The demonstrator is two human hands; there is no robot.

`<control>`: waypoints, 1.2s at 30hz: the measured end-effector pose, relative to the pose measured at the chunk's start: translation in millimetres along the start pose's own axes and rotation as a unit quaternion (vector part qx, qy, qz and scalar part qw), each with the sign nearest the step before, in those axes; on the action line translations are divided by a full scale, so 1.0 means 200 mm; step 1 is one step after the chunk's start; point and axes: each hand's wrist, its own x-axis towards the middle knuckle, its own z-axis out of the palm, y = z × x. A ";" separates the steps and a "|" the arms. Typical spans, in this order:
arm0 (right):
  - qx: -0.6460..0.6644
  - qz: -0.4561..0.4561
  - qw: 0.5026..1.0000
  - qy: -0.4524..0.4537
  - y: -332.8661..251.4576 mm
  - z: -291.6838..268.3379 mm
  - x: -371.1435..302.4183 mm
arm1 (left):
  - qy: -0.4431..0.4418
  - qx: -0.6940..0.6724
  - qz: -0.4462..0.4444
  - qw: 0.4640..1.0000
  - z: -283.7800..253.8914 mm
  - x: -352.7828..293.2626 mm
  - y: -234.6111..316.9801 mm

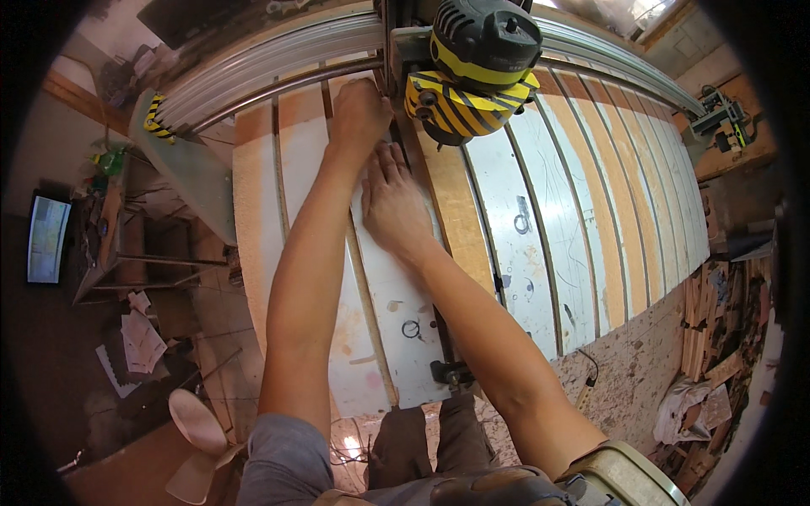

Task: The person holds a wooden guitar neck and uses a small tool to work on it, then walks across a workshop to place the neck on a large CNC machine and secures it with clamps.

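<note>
My left hand (pixel 361 114) is closed low over the far part of the slotted machine bed (pixel 405 325), just left of the router. What its fingers grip, if anything, is hidden. Closer to me, my right hand (pixel 396 209) lies palm down on the white bed, fingers stretched forward. A long strip of wood (pixel 462 221) runs along the bed just right of that hand. Above the strip's far end hangs the black and yellow router (pixel 488 42), in a mount with yellow-black stripes. A black clamp (pixel 451 372) sits at the bed's near edge.
A metal gantry rail (pixel 287 88) crosses behind my hands. At the left stand a lit monitor (pixel 49 239), a metal-framed table and a white chair (pixel 198 417). Wood offcuts (pixel 702 316) and a whitish sack (pixel 693 411) lie on the right.
</note>
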 end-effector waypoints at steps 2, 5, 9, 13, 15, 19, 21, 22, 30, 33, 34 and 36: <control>-0.003 -0.006 1.000 0.001 0.01 0.00 -0.01 | -0.024 -0.016 0.049 0.998 -0.01 0.01 -0.03; -0.002 0.001 1.000 0.003 0.01 0.01 0.00 | -0.033 -0.039 0.153 0.987 -0.06 0.00 -0.05; -0.013 -0.003 1.000 -0.003 -0.02 0.02 0.00 | -0.081 -0.045 0.208 0.974 -0.09 0.07 -0.16; -0.004 0.002 1.000 0.000 0.00 0.01 0.01 | -0.003 -0.075 0.154 0.985 -0.01 0.00 -0.10; -0.016 -0.008 1.000 -0.002 0.00 0.01 0.01 | 0.066 -0.147 0.086 0.983 0.06 -0.06 -0.08; 0.006 -0.009 1.000 -0.006 -0.02 0.01 0.01 | 0.119 -0.140 0.127 0.975 0.10 -0.05 -0.10; -0.006 -0.012 1.000 -0.015 -0.02 0.01 0.01 | 0.114 -0.150 0.171 0.967 0.10 -0.04 -0.12; -0.011 -0.013 1.000 -0.018 -0.02 0.00 0.01 | 0.111 -0.153 0.194 0.963 0.09 -0.03 -0.13; -0.003 -0.014 1.000 -0.021 -0.04 -0.02 0.04 | -0.003 -0.121 0.240 0.963 -0.03 0.05 -0.19; -0.002 -0.003 0.999 -0.032 -0.05 -0.03 0.04 | 0.103 -0.187 0.069 0.974 0.02 -0.03 -0.12; -0.004 0.000 0.999 -0.036 -0.05 -0.04 0.04 | 0.156 -0.219 -0.005 0.963 0.03 -0.05 -0.07; -0.001 0.001 0.999 -0.036 -0.05 -0.05 0.05 | 0.111 -0.153 -0.073 0.979 0.02 -0.08 -0.01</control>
